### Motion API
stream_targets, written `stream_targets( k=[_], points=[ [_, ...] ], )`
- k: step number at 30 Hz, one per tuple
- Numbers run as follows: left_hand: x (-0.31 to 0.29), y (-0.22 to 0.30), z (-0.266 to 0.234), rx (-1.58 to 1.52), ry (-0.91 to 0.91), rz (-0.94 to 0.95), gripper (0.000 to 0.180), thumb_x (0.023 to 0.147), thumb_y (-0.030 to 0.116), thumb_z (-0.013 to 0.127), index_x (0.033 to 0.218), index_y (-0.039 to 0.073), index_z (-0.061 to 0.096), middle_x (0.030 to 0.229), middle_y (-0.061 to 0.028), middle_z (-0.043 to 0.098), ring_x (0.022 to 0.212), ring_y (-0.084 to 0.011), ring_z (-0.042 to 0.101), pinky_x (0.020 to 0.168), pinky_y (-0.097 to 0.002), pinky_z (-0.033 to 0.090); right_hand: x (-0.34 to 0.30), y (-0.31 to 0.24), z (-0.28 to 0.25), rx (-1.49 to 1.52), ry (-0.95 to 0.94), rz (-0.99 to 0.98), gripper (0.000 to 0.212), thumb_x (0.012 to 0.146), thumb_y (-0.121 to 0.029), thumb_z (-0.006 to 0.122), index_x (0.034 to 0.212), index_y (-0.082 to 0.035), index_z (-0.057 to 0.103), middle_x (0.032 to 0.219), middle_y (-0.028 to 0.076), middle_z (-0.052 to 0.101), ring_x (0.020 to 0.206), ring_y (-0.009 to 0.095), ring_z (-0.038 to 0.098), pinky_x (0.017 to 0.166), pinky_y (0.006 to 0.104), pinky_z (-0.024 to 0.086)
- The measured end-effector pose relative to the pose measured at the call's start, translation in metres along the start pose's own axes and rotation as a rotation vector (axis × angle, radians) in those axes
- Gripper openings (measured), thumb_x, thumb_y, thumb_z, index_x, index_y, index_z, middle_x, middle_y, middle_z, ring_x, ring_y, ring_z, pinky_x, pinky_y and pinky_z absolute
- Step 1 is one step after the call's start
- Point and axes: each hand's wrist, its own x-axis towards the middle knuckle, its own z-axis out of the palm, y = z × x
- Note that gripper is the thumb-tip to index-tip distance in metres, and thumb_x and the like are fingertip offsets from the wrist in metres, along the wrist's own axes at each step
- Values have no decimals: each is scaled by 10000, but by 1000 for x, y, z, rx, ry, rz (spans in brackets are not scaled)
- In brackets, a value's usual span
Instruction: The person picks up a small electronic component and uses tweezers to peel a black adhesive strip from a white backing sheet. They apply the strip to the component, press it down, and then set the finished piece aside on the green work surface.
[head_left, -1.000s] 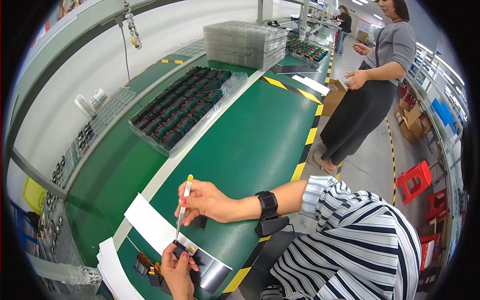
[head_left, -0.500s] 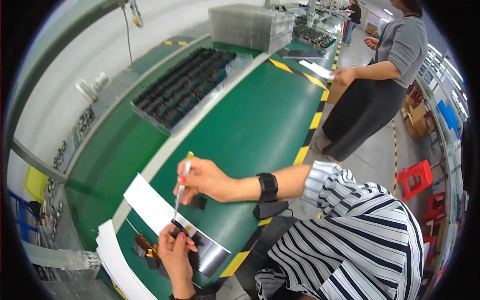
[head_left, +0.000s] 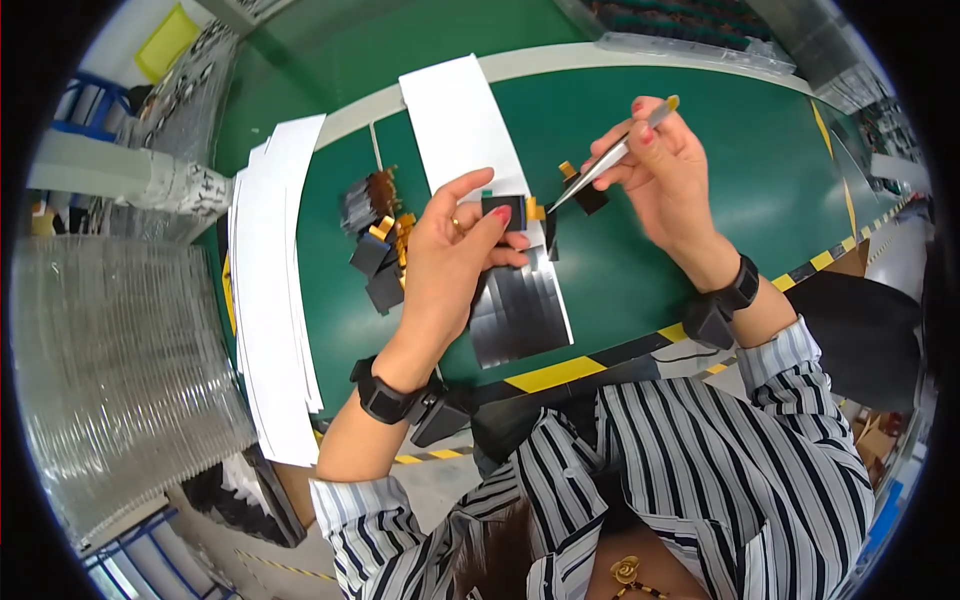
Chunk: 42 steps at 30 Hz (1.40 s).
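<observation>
My left hand [head_left: 445,255] pinches a small dark screen module [head_left: 503,212] with an orange flex tail, fingers wrapped at its edge. My right hand [head_left: 672,175] grips metal tweezers [head_left: 615,155], their tips just right of the module's tail. By the tips is a thin black strip [head_left: 551,232]; whether the tweezers pinch it I cannot tell. Under my left hand lies a long white sheet [head_left: 460,115] whose near part carries glossy black strips [head_left: 517,312]. Another dark module [head_left: 590,196] with an orange tail rests on the green mat below the tweezers.
Left of my hand several dark modules with orange tails [head_left: 375,258] lie in a heap. Beyond them is a stack of white sheets [head_left: 268,270]. Clear plastic trays [head_left: 120,350] are piled at far left. Yellow-black tape [head_left: 555,375] marks the near bench edge.
My view has swung from the aisle and a standing person toward the bench before me. Both hands keep hold of their things; the tweezers now lean sideways at the module's tail.
</observation>
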Motion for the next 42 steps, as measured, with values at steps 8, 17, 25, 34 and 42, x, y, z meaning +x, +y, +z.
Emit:
stream_targets(
  k=[8, 17, 25, 34, 42],
  points=[
    [1, -3, -1, -58, 0, 40, 285, 816, -2, 493, 1099, -32, 467, 781, -66, 528, 638, -118, 559, 566, -231, 498, -3, 2, 6, -120, 23, 10, 191, 875, -162, 476, 999, -39, 400, 871, 184, 583, 698, 228, 615, 632, 276, 513],
    [-2, -3, -4, -17, -63, -54, 190, 808, 2, 498, 977, -10, 584, 742, -44, 530, 583, -79, 524, 505, -204, 440, -2, 4, 3, -75, 71, 28, 201, 874, -169, 483, 1000, -23, 430, 890, 182, 584, 716, 220, 617, 651, 270, 513],
    [-1, -6, -3, 278, -180, -13, 239, 819, 6, 484, 1047, -3, 556, 760, -47, 526, 633, -88, 551, 517, -209, 453, 0, 2, -5, 0, 104, -15, 228, 868, -173, 494, 1023, -19, 431, 894, 172, 586, 739, 221, 614, 640, 253, 515],
    [1, -4, 0, 22, -29, 62, 340, 823, -24, 461, 1163, -2, 449, 824, -69, 543, 697, -121, 572, 601, -240, 521, -2, 3, 0, -82, 64, -23, 217, 867, -144, 492, 1029, -20, 417, 868, 179, 591, 731, 215, 614, 608, 244, 514],
    [1, -1, 0, -25, 36, 18, 242, 824, 5, 489, 1058, -51, 468, 786, -73, 536, 660, -128, 579, 578, -250, 523, -4, 4, 2, -78, 37, -8, 190, 868, -131, 487, 1013, -32, 415, 866, 187, 590, 732, 216, 617, 608, 244, 513]
  ],
)
